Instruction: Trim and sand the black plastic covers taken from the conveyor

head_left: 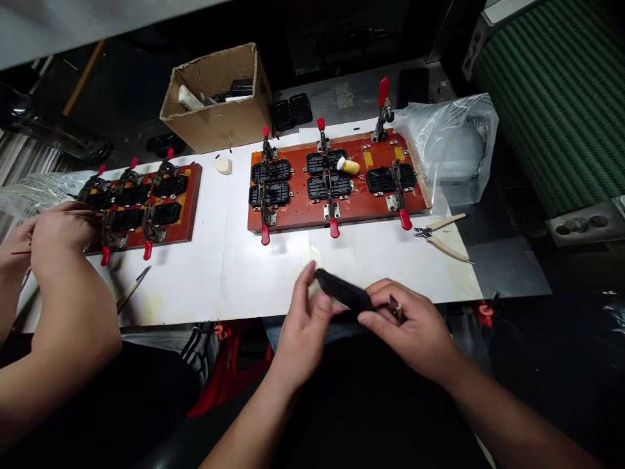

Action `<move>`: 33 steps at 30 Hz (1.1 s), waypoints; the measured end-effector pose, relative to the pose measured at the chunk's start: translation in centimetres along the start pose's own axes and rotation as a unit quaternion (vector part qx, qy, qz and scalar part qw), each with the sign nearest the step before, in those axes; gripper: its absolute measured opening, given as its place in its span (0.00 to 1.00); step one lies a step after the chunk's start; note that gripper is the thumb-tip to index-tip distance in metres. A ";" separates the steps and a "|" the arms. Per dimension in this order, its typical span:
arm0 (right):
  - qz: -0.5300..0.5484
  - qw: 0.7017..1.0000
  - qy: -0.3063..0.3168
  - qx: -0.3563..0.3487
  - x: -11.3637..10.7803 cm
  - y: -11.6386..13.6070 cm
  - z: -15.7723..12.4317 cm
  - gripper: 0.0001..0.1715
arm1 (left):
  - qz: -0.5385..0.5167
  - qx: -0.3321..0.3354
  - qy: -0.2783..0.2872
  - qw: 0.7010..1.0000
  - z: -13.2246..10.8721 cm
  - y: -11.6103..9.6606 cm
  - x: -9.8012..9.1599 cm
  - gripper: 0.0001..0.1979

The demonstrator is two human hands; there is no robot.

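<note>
Both my hands hold one flat black plastic part (344, 294) above the table's near edge. My left hand (305, 326) pinches its left end with thumb and fingertips. My right hand (413, 326) grips its right end and also holds a small metal tool (395, 309) between the fingers. Straight ahead lies a red-brown jig board (356, 202) with red-handled toggle clamps and several black parts fixed on it. A small yellow-and-white cylinder (348, 165) rests on that board.
A co-worker's hands (51, 238) work at a second clamp board (188, 212) on the left. A cardboard box (217, 98) stands behind, a plastic bag (446, 140) at right, cutters (442, 236) near the right edge, tweezers (134, 286) and a white block (223, 165) on the white table (234, 273).
</note>
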State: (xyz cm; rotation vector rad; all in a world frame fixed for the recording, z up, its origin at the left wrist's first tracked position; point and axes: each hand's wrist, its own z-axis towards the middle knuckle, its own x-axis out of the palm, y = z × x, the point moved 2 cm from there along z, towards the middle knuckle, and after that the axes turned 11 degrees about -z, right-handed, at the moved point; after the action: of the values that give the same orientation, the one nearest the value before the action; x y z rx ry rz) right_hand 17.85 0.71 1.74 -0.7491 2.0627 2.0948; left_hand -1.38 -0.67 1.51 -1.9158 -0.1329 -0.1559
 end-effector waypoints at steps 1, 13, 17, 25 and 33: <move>0.014 0.999 -0.008 0.051 0.0 0.0 0.1 0.11 | 0.107 0.063 0.006 0.992 0.0 -0.3 -0.2 0.37; -0.129 0.977 0.104 -0.134 -3.8 1.8 0.0 0.25 | 0.132 0.049 0.097 0.985 0.4 -2.1 -1.6 0.32; -0.170 0.957 0.098 -0.212 -4.3 2.1 0.0 0.29 | 0.128 0.048 0.105 0.985 0.4 -2.2 -1.5 0.32; -0.185 0.952 0.111 -0.217 -4.0 1.9 0.0 0.29 | 0.151 0.049 0.123 0.980 0.4 -2.0 -1.7 0.33; -0.249 0.950 0.041 -0.182 -4.7 0.4 1.2 0.23 | 0.133 0.032 0.165 0.977 0.1 -2.1 -1.4 0.32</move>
State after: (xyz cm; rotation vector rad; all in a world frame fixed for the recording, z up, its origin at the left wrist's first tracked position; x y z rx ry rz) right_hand 21.43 3.07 4.01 -1.2689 1.3229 2.1705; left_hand -3.14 0.11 3.14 -1.7968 0.3377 -0.2825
